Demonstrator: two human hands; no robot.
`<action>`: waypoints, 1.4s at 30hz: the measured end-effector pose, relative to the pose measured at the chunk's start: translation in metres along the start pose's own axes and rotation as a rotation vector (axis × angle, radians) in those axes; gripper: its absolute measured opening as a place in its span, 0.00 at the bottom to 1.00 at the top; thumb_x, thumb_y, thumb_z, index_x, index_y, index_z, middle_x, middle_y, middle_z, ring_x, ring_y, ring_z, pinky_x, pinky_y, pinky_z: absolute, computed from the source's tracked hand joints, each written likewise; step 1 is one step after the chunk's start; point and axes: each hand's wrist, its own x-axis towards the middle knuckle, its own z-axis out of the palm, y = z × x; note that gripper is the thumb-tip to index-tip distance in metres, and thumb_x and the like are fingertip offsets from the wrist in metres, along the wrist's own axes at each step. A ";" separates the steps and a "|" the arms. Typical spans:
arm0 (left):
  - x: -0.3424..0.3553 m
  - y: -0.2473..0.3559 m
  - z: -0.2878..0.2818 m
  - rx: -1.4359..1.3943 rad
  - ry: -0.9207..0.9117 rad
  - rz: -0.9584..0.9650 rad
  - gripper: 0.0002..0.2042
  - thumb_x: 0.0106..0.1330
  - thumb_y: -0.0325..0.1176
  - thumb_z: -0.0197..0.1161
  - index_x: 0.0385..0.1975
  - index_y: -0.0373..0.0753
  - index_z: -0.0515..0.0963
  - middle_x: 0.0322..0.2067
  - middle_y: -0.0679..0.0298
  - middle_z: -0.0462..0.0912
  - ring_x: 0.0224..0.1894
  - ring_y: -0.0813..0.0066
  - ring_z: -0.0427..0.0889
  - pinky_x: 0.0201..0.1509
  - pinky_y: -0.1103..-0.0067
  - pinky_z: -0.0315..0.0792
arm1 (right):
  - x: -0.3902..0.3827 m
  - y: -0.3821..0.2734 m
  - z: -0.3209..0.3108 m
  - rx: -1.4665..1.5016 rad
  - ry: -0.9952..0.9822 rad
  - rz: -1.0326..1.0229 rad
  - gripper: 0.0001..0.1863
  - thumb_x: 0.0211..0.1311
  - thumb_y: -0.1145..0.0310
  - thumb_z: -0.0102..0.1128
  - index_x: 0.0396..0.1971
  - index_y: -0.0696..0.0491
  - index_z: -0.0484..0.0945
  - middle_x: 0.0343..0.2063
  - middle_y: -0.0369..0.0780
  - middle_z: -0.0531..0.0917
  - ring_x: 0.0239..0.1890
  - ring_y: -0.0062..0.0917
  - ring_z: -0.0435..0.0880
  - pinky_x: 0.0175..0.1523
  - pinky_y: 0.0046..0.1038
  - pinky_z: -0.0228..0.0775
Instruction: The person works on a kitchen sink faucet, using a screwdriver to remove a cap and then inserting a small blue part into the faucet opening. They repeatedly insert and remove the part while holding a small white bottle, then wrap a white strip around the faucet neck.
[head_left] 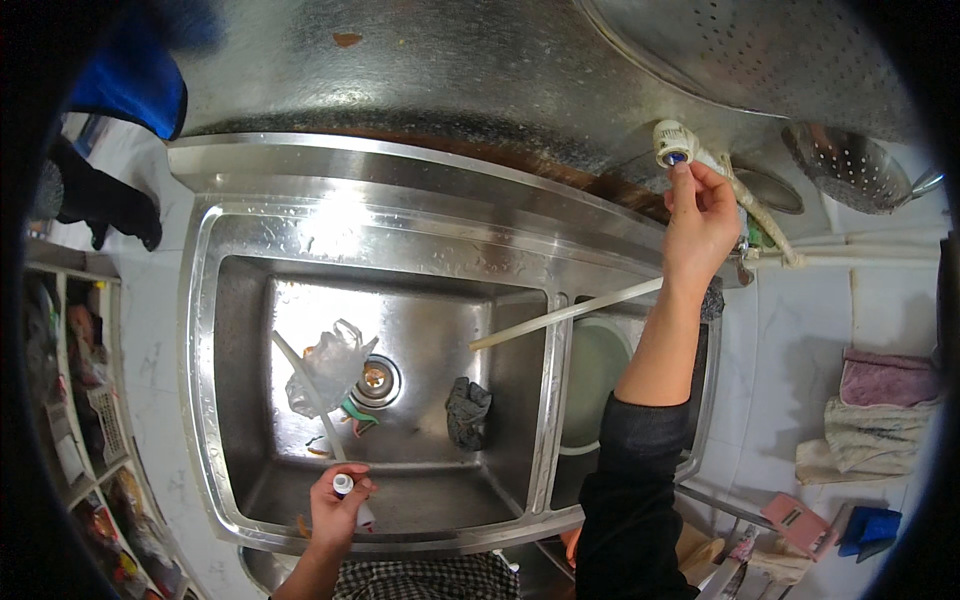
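My left hand is closed around a small white tube at the front of the left sink basin. A pale plastic pipe slants behind it across a crumpled clear bag. My right hand reaches up to a white pipe fitting on the back wall, fingertips pinched on a small blue-and-silver piece in its opening. Another pale pipe runs from under my right arm into the left basin. A green scrubber and a dark grey cloth lie in that basin.
A right basin with a grey-green basin sits beside it. Perforated steel ladle hangs at back right. Folded cloths and a pink holder are at right. Shelving stands at left; dark gloves hang above it.
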 end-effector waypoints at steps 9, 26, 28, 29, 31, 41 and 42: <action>0.000 0.002 0.004 -0.002 -0.003 0.012 0.08 0.64 0.21 0.64 0.43 0.34 0.80 0.31 0.65 0.84 0.34 0.78 0.82 0.39 0.81 0.74 | 0.010 -0.030 0.002 -0.627 0.042 -0.155 0.16 0.53 0.60 0.71 0.29 0.59 0.81 0.26 0.45 0.86 0.28 0.35 0.85 0.38 0.35 0.76; -0.054 0.056 -0.006 0.065 -0.168 0.185 0.10 0.69 0.30 0.64 0.47 0.36 0.79 0.31 0.68 0.81 0.34 0.83 0.79 0.39 0.81 0.73 | -0.101 -0.023 0.003 -0.180 -0.145 -0.158 0.21 0.68 0.63 0.65 0.55 0.59 0.75 0.41 0.39 0.80 0.41 0.24 0.78 0.45 0.28 0.73; -0.062 0.064 -0.012 -0.002 -0.211 0.205 0.10 0.69 0.29 0.64 0.47 0.36 0.79 0.30 0.68 0.81 0.33 0.82 0.79 0.38 0.81 0.73 | -0.157 -0.047 0.018 -0.168 -0.296 -0.091 0.17 0.67 0.66 0.63 0.50 0.58 0.78 0.42 0.40 0.81 0.42 0.24 0.78 0.44 0.26 0.71; -0.066 0.064 -0.015 -0.041 -0.233 0.209 0.10 0.69 0.29 0.64 0.47 0.36 0.79 0.30 0.68 0.80 0.32 0.82 0.78 0.37 0.80 0.72 | -0.189 -0.064 0.023 -0.168 -0.419 -0.079 0.14 0.67 0.66 0.63 0.48 0.57 0.80 0.40 0.39 0.82 0.40 0.23 0.78 0.43 0.26 0.72; -0.072 0.061 -0.022 -0.119 -0.255 0.169 0.09 0.69 0.28 0.63 0.46 0.34 0.79 0.30 0.67 0.80 0.32 0.81 0.78 0.37 0.80 0.72 | -0.248 -0.104 0.043 0.163 -0.708 0.176 0.13 0.67 0.66 0.63 0.46 0.56 0.81 0.35 0.38 0.84 0.35 0.22 0.81 0.42 0.25 0.74; -0.085 0.033 -0.073 -0.184 -0.217 0.264 0.13 0.70 0.30 0.60 0.51 0.35 0.78 0.42 0.64 0.84 0.39 0.75 0.82 0.45 0.78 0.75 | -0.428 -0.289 0.134 0.832 -1.369 0.427 0.35 0.78 0.64 0.48 0.77 0.46 0.45 0.66 0.45 0.69 0.61 0.28 0.76 0.58 0.30 0.73; -0.084 0.033 -0.077 -0.130 -0.224 0.194 0.13 0.72 0.31 0.59 0.52 0.35 0.77 0.42 0.64 0.84 0.38 0.75 0.82 0.44 0.78 0.75 | -0.436 -0.303 0.136 0.907 -1.355 0.457 0.33 0.78 0.63 0.47 0.76 0.46 0.47 0.67 0.43 0.68 0.62 0.27 0.74 0.58 0.30 0.73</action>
